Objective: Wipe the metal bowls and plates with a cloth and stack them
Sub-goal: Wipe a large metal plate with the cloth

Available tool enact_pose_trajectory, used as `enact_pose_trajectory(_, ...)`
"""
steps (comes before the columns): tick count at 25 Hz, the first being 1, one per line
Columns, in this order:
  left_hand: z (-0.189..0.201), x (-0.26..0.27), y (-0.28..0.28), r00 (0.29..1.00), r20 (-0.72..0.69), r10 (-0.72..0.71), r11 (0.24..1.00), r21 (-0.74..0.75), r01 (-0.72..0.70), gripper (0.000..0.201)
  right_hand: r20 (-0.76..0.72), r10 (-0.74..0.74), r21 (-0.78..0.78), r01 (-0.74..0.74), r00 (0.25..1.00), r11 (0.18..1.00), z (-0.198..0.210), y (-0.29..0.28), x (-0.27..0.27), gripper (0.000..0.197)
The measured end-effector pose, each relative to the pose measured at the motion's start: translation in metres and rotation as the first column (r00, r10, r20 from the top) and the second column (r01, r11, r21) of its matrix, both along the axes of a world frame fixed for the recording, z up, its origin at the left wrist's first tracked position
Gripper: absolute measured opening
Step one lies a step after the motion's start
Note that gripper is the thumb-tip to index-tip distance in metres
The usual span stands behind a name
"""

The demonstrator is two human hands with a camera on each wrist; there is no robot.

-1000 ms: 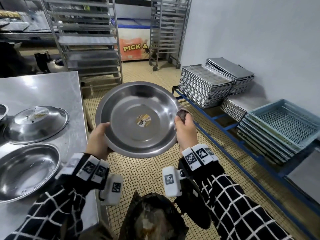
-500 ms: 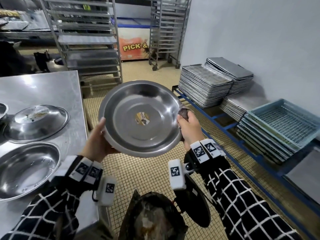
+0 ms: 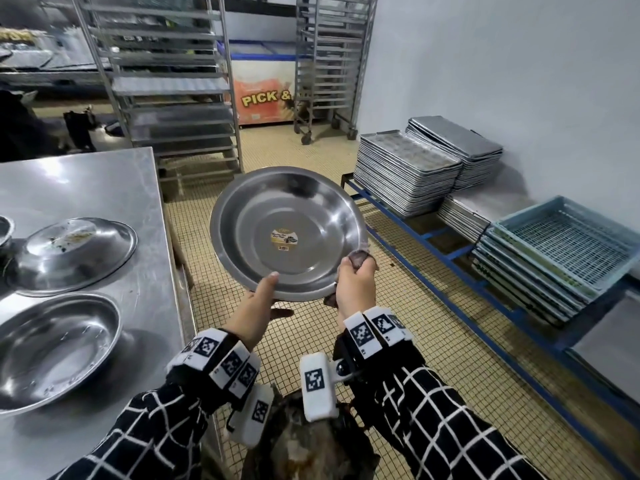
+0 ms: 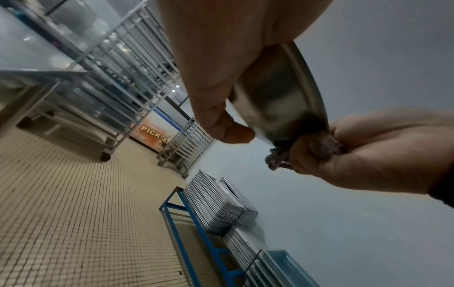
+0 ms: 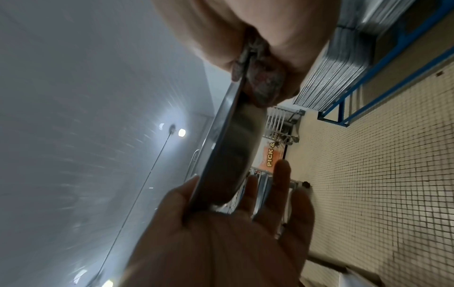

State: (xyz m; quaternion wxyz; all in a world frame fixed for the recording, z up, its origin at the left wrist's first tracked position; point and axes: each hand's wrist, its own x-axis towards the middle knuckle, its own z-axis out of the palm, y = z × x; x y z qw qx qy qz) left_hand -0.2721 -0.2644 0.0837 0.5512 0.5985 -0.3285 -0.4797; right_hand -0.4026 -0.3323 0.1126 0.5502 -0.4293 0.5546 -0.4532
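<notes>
I hold a wide metal bowl tilted up in front of me over the tiled floor, its inside and a centre sticker facing me. My left hand grips the bowl's lower rim, thumb on the inside and fingers behind it. Close beside it, my right hand pinches a dark grey cloth folded over the rim at the lower right. The left wrist view shows the bowl edge-on with the cloth bunched on its rim. In the right wrist view the cloth wraps both sides of the bowl's rim.
A steel table stands at my left, carrying an upturned bowl and an upright bowl. Stacked baking trays and blue crates sit on a low blue rack at the right. Tray trolleys stand behind.
My left hand has shifted from the bowl's left rim to its lower rim, near the right hand. The right hand with the cloth has slid down the rim, and the bowl has turned.
</notes>
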Motion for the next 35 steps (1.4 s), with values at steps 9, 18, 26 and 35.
enact_pose_trajectory(9,0.024,0.066,0.009,0.964,-0.247,0.099,0.97,-0.194,-0.149,0.038,-0.267,0.163,-0.132,-0.203,0.95,0.97,0.023,-0.027,-0.034,0.023)
enact_pose_trajectory(18,0.016,0.049,0.021,0.97,-0.208,0.128,0.984,-0.099,-0.151,0.026,-0.032,0.081,-0.005,-0.081,0.996,0.997,-0.006,0.022,0.018,0.021)
enact_pose_trajectory(26,0.001,0.111,0.078,0.996,0.003,0.094,0.978,-0.187,-0.092,0.025,-0.028,-0.024,-0.04,0.023,0.999,0.999,-0.022,0.08,0.044,0.018)
enact_pose_trajectory(35,0.016,0.167,0.215,0.909,0.153,0.387,0.913,-0.201,-0.355,0.043,-0.144,0.335,-0.096,-0.35,0.931,0.932,-0.015,0.141,0.084,0.014)
